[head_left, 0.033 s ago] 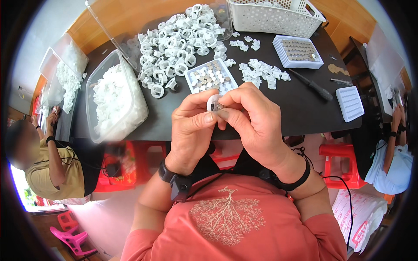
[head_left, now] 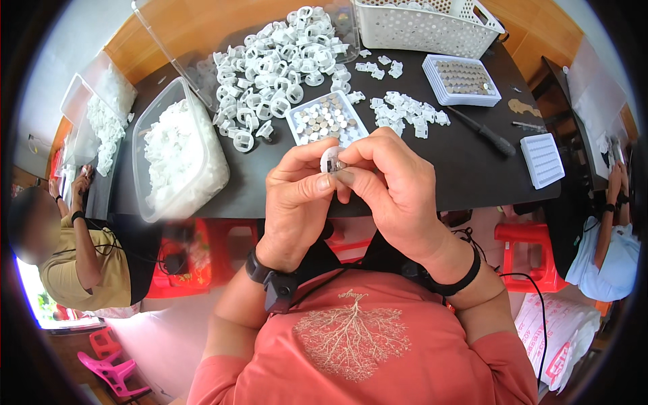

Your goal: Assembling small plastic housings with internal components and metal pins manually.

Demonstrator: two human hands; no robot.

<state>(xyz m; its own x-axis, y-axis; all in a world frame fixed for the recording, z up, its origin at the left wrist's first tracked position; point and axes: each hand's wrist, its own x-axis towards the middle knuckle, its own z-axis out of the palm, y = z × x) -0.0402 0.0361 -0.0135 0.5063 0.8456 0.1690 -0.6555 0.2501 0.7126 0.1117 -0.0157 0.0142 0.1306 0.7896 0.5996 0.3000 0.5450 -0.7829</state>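
Above the table's near edge, my left hand (head_left: pixel 302 196) pinches a small round white plastic housing (head_left: pixel 329 159) with a dark slot, held between thumb and forefinger. My right hand (head_left: pixel 398 192) is closed against the housing's right side. Its thumb and forefinger press together there, and what lies between them is mostly hidden. Just beyond my fingers is a white tray (head_left: pixel 295 126) of loose silver button cells (head_left: pixel 324 119). Behind it, to the left, spreads a large heap of similar white housings (head_left: pixel 277 64). Small white clip-like plastic pieces (head_left: pixel 408 111) lie to the tray's right.
A clear tub (head_left: pixel 214 177) of white parts stands at left. At right are stacked trays of cells (head_left: pixel 466 100), a black-handled screwdriver (head_left: pixel 496 140) and a white slotted tray (head_left: pixel 542 160). A white perforated basket (head_left: pixel 425 30) sits behind. One person (head_left: pixel 81 256) works at left, another (head_left: pixel 607 250) at right.
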